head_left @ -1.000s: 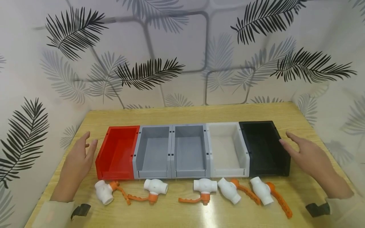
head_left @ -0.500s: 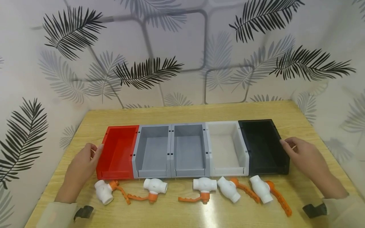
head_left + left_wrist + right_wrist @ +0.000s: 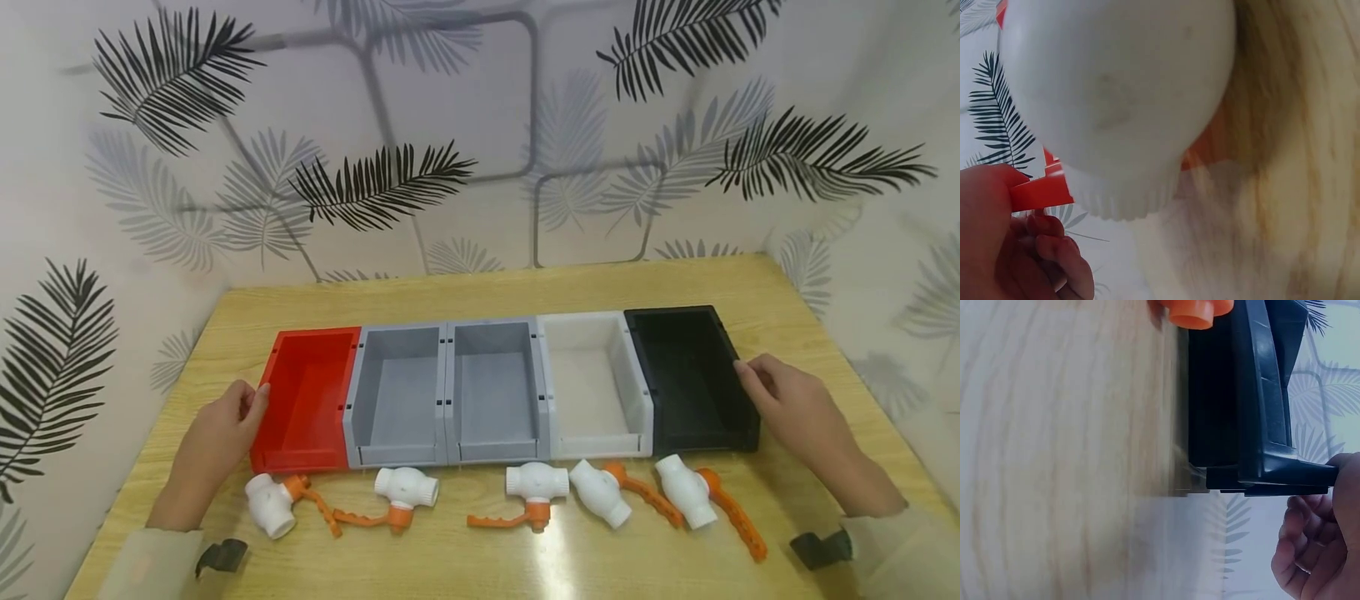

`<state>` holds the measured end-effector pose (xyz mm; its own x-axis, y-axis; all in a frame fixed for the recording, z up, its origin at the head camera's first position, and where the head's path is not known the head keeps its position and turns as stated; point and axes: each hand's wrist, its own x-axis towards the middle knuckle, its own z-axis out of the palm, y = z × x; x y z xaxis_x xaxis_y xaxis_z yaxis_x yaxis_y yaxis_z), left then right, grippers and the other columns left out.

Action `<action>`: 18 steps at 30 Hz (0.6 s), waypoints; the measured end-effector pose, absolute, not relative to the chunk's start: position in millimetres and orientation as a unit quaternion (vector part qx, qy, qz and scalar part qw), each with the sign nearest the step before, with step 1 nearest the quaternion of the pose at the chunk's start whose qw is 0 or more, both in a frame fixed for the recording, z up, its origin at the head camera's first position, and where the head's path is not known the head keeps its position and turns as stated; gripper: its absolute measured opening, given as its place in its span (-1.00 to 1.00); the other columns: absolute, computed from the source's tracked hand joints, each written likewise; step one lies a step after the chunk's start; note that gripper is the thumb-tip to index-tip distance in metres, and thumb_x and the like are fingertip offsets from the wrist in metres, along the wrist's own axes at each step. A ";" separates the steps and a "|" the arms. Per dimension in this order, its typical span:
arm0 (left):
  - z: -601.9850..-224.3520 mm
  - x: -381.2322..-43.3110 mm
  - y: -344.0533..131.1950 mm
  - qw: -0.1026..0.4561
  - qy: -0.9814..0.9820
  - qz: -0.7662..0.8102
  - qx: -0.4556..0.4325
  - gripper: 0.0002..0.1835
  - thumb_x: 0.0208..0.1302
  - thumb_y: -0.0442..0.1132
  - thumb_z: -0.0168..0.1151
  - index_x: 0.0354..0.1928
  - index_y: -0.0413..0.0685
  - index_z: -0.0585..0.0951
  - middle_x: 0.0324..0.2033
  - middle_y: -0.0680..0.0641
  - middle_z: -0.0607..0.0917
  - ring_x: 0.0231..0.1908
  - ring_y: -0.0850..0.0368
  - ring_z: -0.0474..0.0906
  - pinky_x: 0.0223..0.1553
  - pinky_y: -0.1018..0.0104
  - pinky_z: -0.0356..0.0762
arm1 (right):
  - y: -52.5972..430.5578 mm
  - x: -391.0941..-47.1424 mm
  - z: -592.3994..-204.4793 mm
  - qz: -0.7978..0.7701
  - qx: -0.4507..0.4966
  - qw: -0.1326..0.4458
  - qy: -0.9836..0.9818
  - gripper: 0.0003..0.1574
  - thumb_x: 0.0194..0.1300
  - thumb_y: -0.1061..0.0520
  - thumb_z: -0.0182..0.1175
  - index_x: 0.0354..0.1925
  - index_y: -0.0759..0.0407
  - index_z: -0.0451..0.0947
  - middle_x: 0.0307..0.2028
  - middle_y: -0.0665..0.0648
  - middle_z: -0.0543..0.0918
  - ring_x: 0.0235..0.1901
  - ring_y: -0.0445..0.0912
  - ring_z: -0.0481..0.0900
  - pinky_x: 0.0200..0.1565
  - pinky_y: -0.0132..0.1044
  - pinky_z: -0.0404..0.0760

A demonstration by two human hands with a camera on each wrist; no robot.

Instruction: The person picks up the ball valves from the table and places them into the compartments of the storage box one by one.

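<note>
In the head view, my left hand point(image 3: 213, 442) pinches the outer side wall of the red bin point(image 3: 300, 460) between thumb and fingers. At the other end of the row, my right hand point(image 3: 798, 417) grips the outer rim of the black bin point(image 3: 705, 440) the same way. Both wrist views show fingers curled beneath those rims. Between the end bins stand two grey bins, the left one point(image 3: 397, 455) beside the right one point(image 3: 497, 451), then a white bin point(image 3: 600, 447). All sit side by side with nothing inside.
Several white ball valves with orange handles lie along the bins' front, from the leftmost valve point(image 3: 271, 505) to the rightmost valve point(image 3: 687, 492). One white valve body point(image 3: 1122, 81) fills much of the left wrist view. A leaf-patterned wall point(image 3: 480, 225) rises behind the wooden table point(image 3: 450, 567).
Both hands have come inward from beside the row and taken hold of the red and black bins' outer walls. The head view has tilted slightly; the valves lie as before.
</note>
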<state>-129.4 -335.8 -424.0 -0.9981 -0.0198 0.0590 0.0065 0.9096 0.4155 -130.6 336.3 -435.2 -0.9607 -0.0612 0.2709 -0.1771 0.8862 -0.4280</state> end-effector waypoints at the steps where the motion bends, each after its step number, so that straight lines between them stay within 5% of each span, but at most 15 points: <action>1: -424.3 -129.9 -336.0 0.025 -0.976 -0.218 0.002 -0.61 0.42 0.06 -0.20 -0.32 -0.14 0.33 -0.65 -0.04 0.35 -0.60 0.08 0.30 -0.64 0.34 0.29 | 335.8 -130.7 -435.6 0.232 0.062 0.126 -0.962 -0.63 0.40 -0.04 -0.04 -0.30 0.24 0.48 -0.64 0.02 0.37 -0.61 -0.09 0.31 -0.54 -0.26 0.30; 10: -426.6 -134.7 -336.0 -0.018 -0.967 -0.253 0.002 -0.59 0.45 0.05 -0.30 -0.26 -0.18 0.31 -0.56 -0.09 0.36 -0.52 0.04 0.34 -0.56 0.32 0.35 | 332.6 -130.1 -438.4 0.277 0.046 0.104 -0.954 -0.62 0.43 -0.07 -0.13 -0.37 0.17 0.36 -0.64 0.04 0.26 -0.65 -0.12 0.23 -0.59 -0.30 0.20; 18: -426.7 -137.2 -334.3 -0.068 -0.957 -0.280 0.007 -0.40 0.44 0.13 -0.47 0.01 -0.31 0.30 -0.30 -0.19 0.49 -0.34 -0.04 0.42 -0.36 0.23 0.47 | 335.6 -129.7 -445.9 0.352 0.011 0.078 -0.933 -0.59 0.45 -0.09 -0.18 -0.30 0.19 0.39 -0.49 0.11 0.34 -0.46 -0.15 0.30 -0.46 -0.34 0.25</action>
<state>-137.2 -334.3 -426.7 -0.9907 0.0237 -0.1342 -0.0524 0.8428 0.5357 -129.7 335.6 -445.9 -0.9876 0.0335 0.1535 -0.0763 0.7517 -0.6551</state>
